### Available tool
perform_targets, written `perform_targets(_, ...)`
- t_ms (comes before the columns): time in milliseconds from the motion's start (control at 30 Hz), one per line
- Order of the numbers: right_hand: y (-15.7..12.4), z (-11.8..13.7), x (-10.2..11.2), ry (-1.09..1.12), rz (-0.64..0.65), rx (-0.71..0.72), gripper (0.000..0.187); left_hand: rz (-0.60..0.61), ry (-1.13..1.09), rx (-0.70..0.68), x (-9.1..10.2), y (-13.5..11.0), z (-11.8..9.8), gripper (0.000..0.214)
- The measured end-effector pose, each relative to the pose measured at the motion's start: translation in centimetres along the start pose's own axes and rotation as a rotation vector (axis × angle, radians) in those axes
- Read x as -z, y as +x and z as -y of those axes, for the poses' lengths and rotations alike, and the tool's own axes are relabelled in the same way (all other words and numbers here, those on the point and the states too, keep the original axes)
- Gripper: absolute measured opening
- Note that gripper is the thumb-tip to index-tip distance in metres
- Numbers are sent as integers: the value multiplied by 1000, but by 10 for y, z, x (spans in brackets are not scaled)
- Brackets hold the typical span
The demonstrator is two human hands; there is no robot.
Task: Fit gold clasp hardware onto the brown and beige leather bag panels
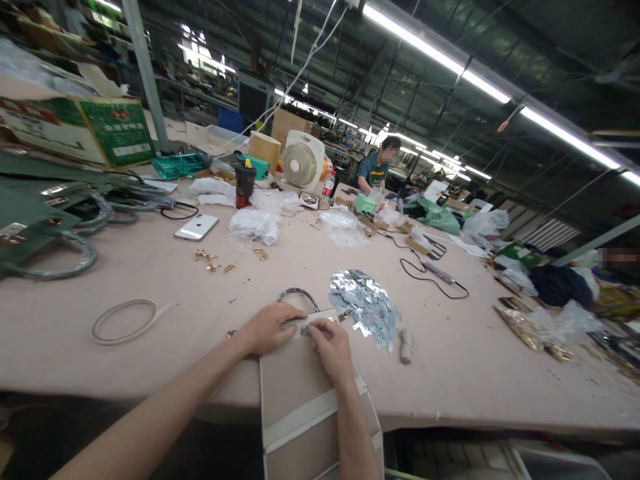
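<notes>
A beige handbag with white trim lies flat at the near edge of the table, its grey handle pointing away from me. My left hand rests on the bag's top edge with its fingers curled over it. My right hand pinches a small metal fitting at that same edge, fingers closed. A heap of several small silver metal pieces lies just right of the hands.
A white tape ring, gold fittings, a white phone, green bags, a dark cup, a fan, plastic bags, a black cable and a small grey cylinder lie about. A seated person works far off.
</notes>
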State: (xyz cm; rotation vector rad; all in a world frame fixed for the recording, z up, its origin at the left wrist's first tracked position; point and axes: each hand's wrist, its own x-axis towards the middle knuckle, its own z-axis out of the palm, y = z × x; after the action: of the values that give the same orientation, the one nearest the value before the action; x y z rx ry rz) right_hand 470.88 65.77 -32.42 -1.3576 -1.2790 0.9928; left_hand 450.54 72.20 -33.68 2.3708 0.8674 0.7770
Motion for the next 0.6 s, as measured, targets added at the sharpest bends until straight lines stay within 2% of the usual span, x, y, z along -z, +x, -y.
perform_targets(133, 2, -1, 2, -32, 15, -12, 24, 0, 2, -5, -2, -1, 4, 39)
perform_targets(300, 3, -1, 1, -91, -4, 66, 23, -1, -7, 1, -1, -1, 5, 37)
perform_targets(467, 4, -1, 1, -56, 16, 10, 25, 0, -45, 17, 0, 2, 4, 34)
perform_targets(600, 5, -4, 2, -90, 19, 34, 26, -9, -64, 36, 0, 3, 5, 37)
